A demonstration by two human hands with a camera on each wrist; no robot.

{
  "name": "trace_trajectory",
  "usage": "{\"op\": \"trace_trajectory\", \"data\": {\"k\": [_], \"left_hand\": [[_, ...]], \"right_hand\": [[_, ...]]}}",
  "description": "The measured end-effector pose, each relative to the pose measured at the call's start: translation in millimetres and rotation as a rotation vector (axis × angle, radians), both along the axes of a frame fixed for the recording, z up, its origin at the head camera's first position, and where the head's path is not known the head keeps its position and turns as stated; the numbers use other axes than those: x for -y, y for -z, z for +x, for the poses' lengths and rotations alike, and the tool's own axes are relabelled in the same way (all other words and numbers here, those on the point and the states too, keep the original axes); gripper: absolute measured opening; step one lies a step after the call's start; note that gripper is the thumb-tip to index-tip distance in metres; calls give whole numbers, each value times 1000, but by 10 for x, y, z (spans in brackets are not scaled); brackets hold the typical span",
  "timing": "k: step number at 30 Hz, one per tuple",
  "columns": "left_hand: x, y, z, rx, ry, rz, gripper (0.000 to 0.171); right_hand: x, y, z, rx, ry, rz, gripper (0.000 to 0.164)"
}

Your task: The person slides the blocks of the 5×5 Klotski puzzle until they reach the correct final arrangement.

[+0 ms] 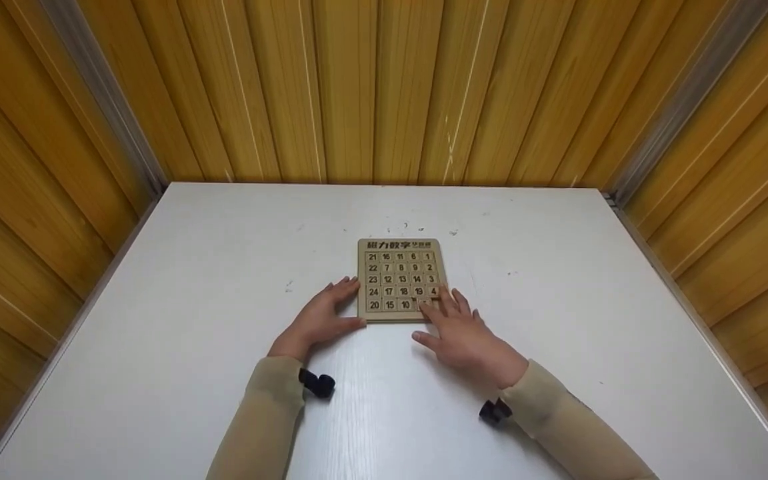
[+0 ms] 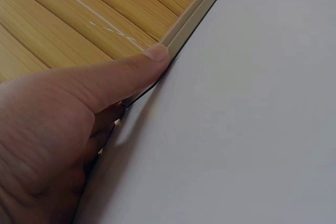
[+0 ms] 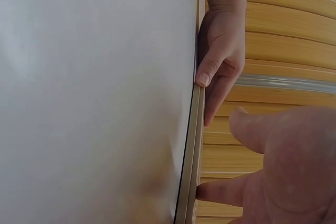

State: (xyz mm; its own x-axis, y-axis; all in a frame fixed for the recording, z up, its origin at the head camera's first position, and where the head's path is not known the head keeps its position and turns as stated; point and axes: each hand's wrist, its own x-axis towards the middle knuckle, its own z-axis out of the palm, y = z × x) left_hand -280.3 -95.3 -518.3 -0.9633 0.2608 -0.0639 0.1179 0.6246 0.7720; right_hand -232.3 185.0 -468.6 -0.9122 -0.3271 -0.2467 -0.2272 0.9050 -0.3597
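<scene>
A wooden sliding number puzzle [image 1: 397, 317] lies flat on the white table, its numbered tiles in rows under a printed heading. My left hand [image 1: 321, 317] holds its near left corner, thumb against the near edge and fingers along the left side. In the left wrist view the thumb [image 2: 142, 69] lies on the puzzle's edge. My right hand [image 1: 464, 333] reaches over the near right corner. Its index fingertip rests on a tile in the bottom row, partly hiding the number, with the other fingers spread by the right side and the thumb off the board.
The white table [image 1: 224, 267] bears small dark marks beyond the puzzle. Yellow wood-patterned panels [image 1: 344, 93] stand behind it and at both sides. A small black device [image 1: 317, 383] sits at the left cuff, another [image 1: 495, 411] at the right cuff.
</scene>
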Motion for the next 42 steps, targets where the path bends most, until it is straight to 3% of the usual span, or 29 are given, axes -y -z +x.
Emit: {"op": "trace_trajectory", "data": {"k": [13, 22, 35, 42], "left_hand": [[11, -11, 2, -9, -4, -10, 85], [8, -11, 2, -33, 4, -8, 85], [21, 0, 8, -73, 36, 13, 82], [7, -8, 4, -24, 7, -16, 84]], "right_hand": [[-150, -61, 3, 7, 28, -10, 72], [56, -58, 12, 7, -8, -51, 72], [213, -8, 1, -1, -59, 8, 73], [116, 4, -7, 19, -31, 8, 71]]}}
